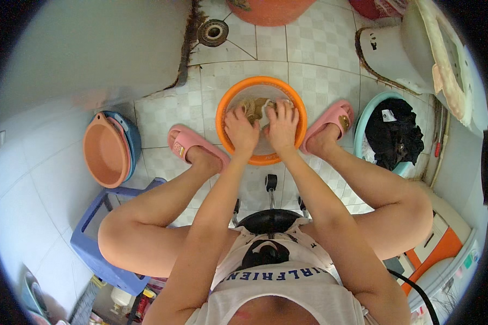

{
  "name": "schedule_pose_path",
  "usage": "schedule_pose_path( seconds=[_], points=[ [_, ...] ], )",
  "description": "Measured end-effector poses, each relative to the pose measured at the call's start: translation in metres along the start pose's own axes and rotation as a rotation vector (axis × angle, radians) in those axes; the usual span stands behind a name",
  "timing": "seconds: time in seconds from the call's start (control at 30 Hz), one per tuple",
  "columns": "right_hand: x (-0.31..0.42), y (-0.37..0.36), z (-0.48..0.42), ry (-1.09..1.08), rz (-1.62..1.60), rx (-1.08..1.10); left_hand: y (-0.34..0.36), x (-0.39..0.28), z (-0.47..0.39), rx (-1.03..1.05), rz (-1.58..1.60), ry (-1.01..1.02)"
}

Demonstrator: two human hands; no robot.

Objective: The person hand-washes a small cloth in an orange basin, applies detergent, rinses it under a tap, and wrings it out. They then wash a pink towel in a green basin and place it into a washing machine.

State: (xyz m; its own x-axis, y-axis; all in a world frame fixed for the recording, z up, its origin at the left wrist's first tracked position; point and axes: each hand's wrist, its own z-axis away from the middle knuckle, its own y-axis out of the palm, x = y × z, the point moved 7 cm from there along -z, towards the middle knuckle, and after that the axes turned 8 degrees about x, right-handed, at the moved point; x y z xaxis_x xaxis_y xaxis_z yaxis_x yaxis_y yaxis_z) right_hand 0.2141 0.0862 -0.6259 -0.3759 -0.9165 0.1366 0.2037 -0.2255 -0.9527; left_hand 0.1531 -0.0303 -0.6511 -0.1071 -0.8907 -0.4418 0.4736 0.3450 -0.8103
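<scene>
An orange plastic basin (pixel 220 122) stands on the tiled floor between my feet, with cloudy water in it. A wet brown and white cloth item (pixel 255 109) lies in the water. My left hand (pixel 242 129) is at the basin's left side, fingers spread and bent over the cloth's left part. On the right, my right hand (pixel 282 124) rests over the cloth's whitish edge, its fingers apart and curled downward. Some fingertips are hidden in the water and behind the cloth, so whether either hand grips it cannot be told.
A teal basin (pixel 360 134) with black clothing (pixel 394 134) stands at right, beside a toilet (pixel 394 57). Several nested basins (pixel 105 150) lean at the left wall above a blue plastic stool (pixel 85 239). A floor drain (pixel 213 33) and a red tub (pixel 272 12) are ahead.
</scene>
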Motion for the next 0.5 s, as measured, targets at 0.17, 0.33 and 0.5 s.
schedule_pose_path(
  seconds=[0.17,0.33,0.5],
  points=[
    [0.015,0.024,-0.016,-0.207,-0.147,-0.047,0.021,-0.013,-0.007,-0.117,-0.261,0.343],
    [0.004,0.046,-0.030,-0.178,-0.147,0.013,0.043,-0.005,-0.025,-0.005,-0.276,0.399],
    [0.000,0.069,-0.039,-0.132,-0.128,0.000,0.067,0.009,-0.034,0.044,-0.255,0.282]
  ],
)
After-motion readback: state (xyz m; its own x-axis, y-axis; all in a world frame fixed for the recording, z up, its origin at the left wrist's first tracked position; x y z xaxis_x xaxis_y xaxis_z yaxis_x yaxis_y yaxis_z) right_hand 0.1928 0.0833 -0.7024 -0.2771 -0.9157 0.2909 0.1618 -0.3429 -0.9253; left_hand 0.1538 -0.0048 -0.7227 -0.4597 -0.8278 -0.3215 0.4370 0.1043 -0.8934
